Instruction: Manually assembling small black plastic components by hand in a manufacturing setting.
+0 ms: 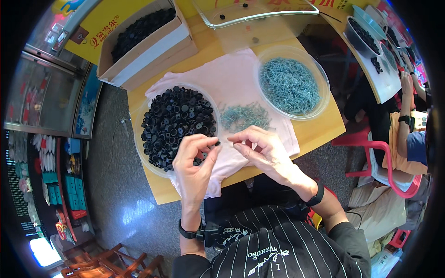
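My left hand (194, 155) pinches a small black plastic cap (217, 144) between thumb and fingertips, in front of a round clear tub (137, 139) heaped with black caps (174, 118). Close by on the right, my right hand (259, 146) has its thumb and forefinger pressed together; whatever is in that pinch is too small to make out. The fingertips of both hands are a short gap apart. Just beyond them, a loose pile of silvery screws (245, 116) lies on a pale pink cloth (222, 69). A second clear tub (324, 83), full of screws (289, 85), stands at the right.
A cardboard box (153, 58) of black parts stands at the table's far left. A clear plastic bin (259, 32) sits at the far edge. To the right are a pink stool (384, 148), another person's arm (406, 92) and another table (384, 88) with bowls.
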`<move>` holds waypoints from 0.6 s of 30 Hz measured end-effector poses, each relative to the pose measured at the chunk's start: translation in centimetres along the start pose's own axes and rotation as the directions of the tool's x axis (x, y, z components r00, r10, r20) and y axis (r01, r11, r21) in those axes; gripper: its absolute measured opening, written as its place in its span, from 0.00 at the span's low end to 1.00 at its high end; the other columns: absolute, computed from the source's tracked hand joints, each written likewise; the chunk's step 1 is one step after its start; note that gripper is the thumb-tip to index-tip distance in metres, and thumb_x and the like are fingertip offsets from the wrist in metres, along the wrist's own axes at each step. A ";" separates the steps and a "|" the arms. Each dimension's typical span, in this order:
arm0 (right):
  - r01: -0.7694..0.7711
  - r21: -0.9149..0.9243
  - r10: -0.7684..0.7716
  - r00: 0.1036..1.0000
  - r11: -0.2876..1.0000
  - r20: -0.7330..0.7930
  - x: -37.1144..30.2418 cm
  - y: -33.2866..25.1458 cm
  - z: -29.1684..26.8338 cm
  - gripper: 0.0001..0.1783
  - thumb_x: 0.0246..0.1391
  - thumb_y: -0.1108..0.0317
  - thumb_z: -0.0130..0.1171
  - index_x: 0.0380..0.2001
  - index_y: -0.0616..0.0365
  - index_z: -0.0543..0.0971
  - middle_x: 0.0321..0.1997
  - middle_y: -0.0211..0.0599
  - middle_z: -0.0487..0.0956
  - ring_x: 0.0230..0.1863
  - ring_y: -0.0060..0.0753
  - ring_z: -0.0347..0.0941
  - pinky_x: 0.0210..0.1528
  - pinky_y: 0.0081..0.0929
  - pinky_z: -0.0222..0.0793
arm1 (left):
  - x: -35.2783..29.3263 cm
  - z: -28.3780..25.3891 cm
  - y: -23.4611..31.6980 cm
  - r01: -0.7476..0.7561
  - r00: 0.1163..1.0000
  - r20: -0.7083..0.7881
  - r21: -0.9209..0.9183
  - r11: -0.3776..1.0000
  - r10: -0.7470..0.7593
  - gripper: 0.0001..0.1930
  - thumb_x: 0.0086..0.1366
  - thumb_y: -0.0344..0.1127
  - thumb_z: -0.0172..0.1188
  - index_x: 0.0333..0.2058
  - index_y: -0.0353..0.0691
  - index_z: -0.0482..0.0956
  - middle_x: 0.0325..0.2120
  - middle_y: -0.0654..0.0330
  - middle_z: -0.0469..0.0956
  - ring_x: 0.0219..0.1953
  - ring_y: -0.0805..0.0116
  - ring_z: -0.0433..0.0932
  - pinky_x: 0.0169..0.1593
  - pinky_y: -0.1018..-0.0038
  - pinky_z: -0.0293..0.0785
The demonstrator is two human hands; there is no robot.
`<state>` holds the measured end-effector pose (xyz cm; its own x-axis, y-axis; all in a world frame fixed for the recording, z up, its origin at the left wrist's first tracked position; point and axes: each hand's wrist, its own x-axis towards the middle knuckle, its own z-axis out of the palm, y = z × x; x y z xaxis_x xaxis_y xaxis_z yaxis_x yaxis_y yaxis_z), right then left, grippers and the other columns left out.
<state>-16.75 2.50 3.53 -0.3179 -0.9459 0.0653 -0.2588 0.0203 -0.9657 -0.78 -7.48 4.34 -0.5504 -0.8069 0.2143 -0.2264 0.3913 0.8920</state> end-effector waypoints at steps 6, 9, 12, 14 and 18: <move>-0.429 0.474 0.350 0.903 0.769 0.249 -2.8 0.8 -0.3 0.16 0.62 0.59 0.56 0.45 0.60 0.78 0.35 0.23 0.76 0.30 0.08 0.65 0.32 0.11 0.63 | -3.5 3.1 -0.7 0.044 0.999 -0.006 -0.324 0.945 -0.049 0.11 0.54 0.19 0.66 0.37 0.38 0.82 0.36 0.62 0.74 0.30 0.79 0.72 0.34 0.84 0.68; -0.427 0.632 0.369 0.900 0.647 0.230 -4.0 1.2 -0.2 0.17 0.61 0.58 0.57 0.45 0.61 0.77 0.35 0.23 0.76 0.30 0.09 0.66 0.34 0.11 0.63 | -4.6 4.4 -0.8 -0.018 0.999 -0.043 -0.276 0.961 0.007 0.12 0.53 0.17 0.66 0.36 0.38 0.82 0.35 0.61 0.75 0.31 0.76 0.74 0.34 0.82 0.70; -0.437 0.688 0.419 0.884 0.580 0.209 -4.8 1.4 -0.4 0.17 0.60 0.60 0.59 0.46 0.62 0.77 0.37 0.24 0.77 0.31 0.11 0.67 0.36 0.12 0.65 | -4.8 5.7 -0.7 -0.107 0.994 -0.055 -0.210 0.972 0.097 0.12 0.52 0.17 0.66 0.35 0.39 0.81 0.32 0.60 0.76 0.32 0.71 0.77 0.33 0.79 0.73; -0.418 0.748 0.439 0.879 0.516 0.188 -5.0 1.5 -0.6 0.17 0.58 0.62 0.61 0.46 0.62 0.76 0.38 0.26 0.78 0.32 0.12 0.68 0.37 0.12 0.66 | -4.8 6.3 -1.0 -0.095 0.995 -0.040 -0.231 0.968 0.089 0.12 0.52 0.18 0.67 0.35 0.39 0.81 0.32 0.59 0.77 0.31 0.72 0.77 0.33 0.79 0.74; -0.346 0.769 0.424 0.899 0.538 0.108 -5.5 2.6 -1.4 0.15 0.58 0.64 0.62 0.44 0.61 0.76 0.38 0.26 0.77 0.32 0.13 0.69 0.37 0.12 0.67 | -3.9 6.8 0.2 0.005 1.000 0.012 -0.229 0.973 -0.002 0.11 0.54 0.19 0.66 0.36 0.38 0.81 0.32 0.58 0.77 0.29 0.72 0.77 0.32 0.78 0.74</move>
<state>-16.98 8.20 1.04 -0.2972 -0.8770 -0.3775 0.6716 0.0890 -0.7355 -4.16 -1.24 0.99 -0.5593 -0.8025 0.2078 -0.0386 0.2757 0.9605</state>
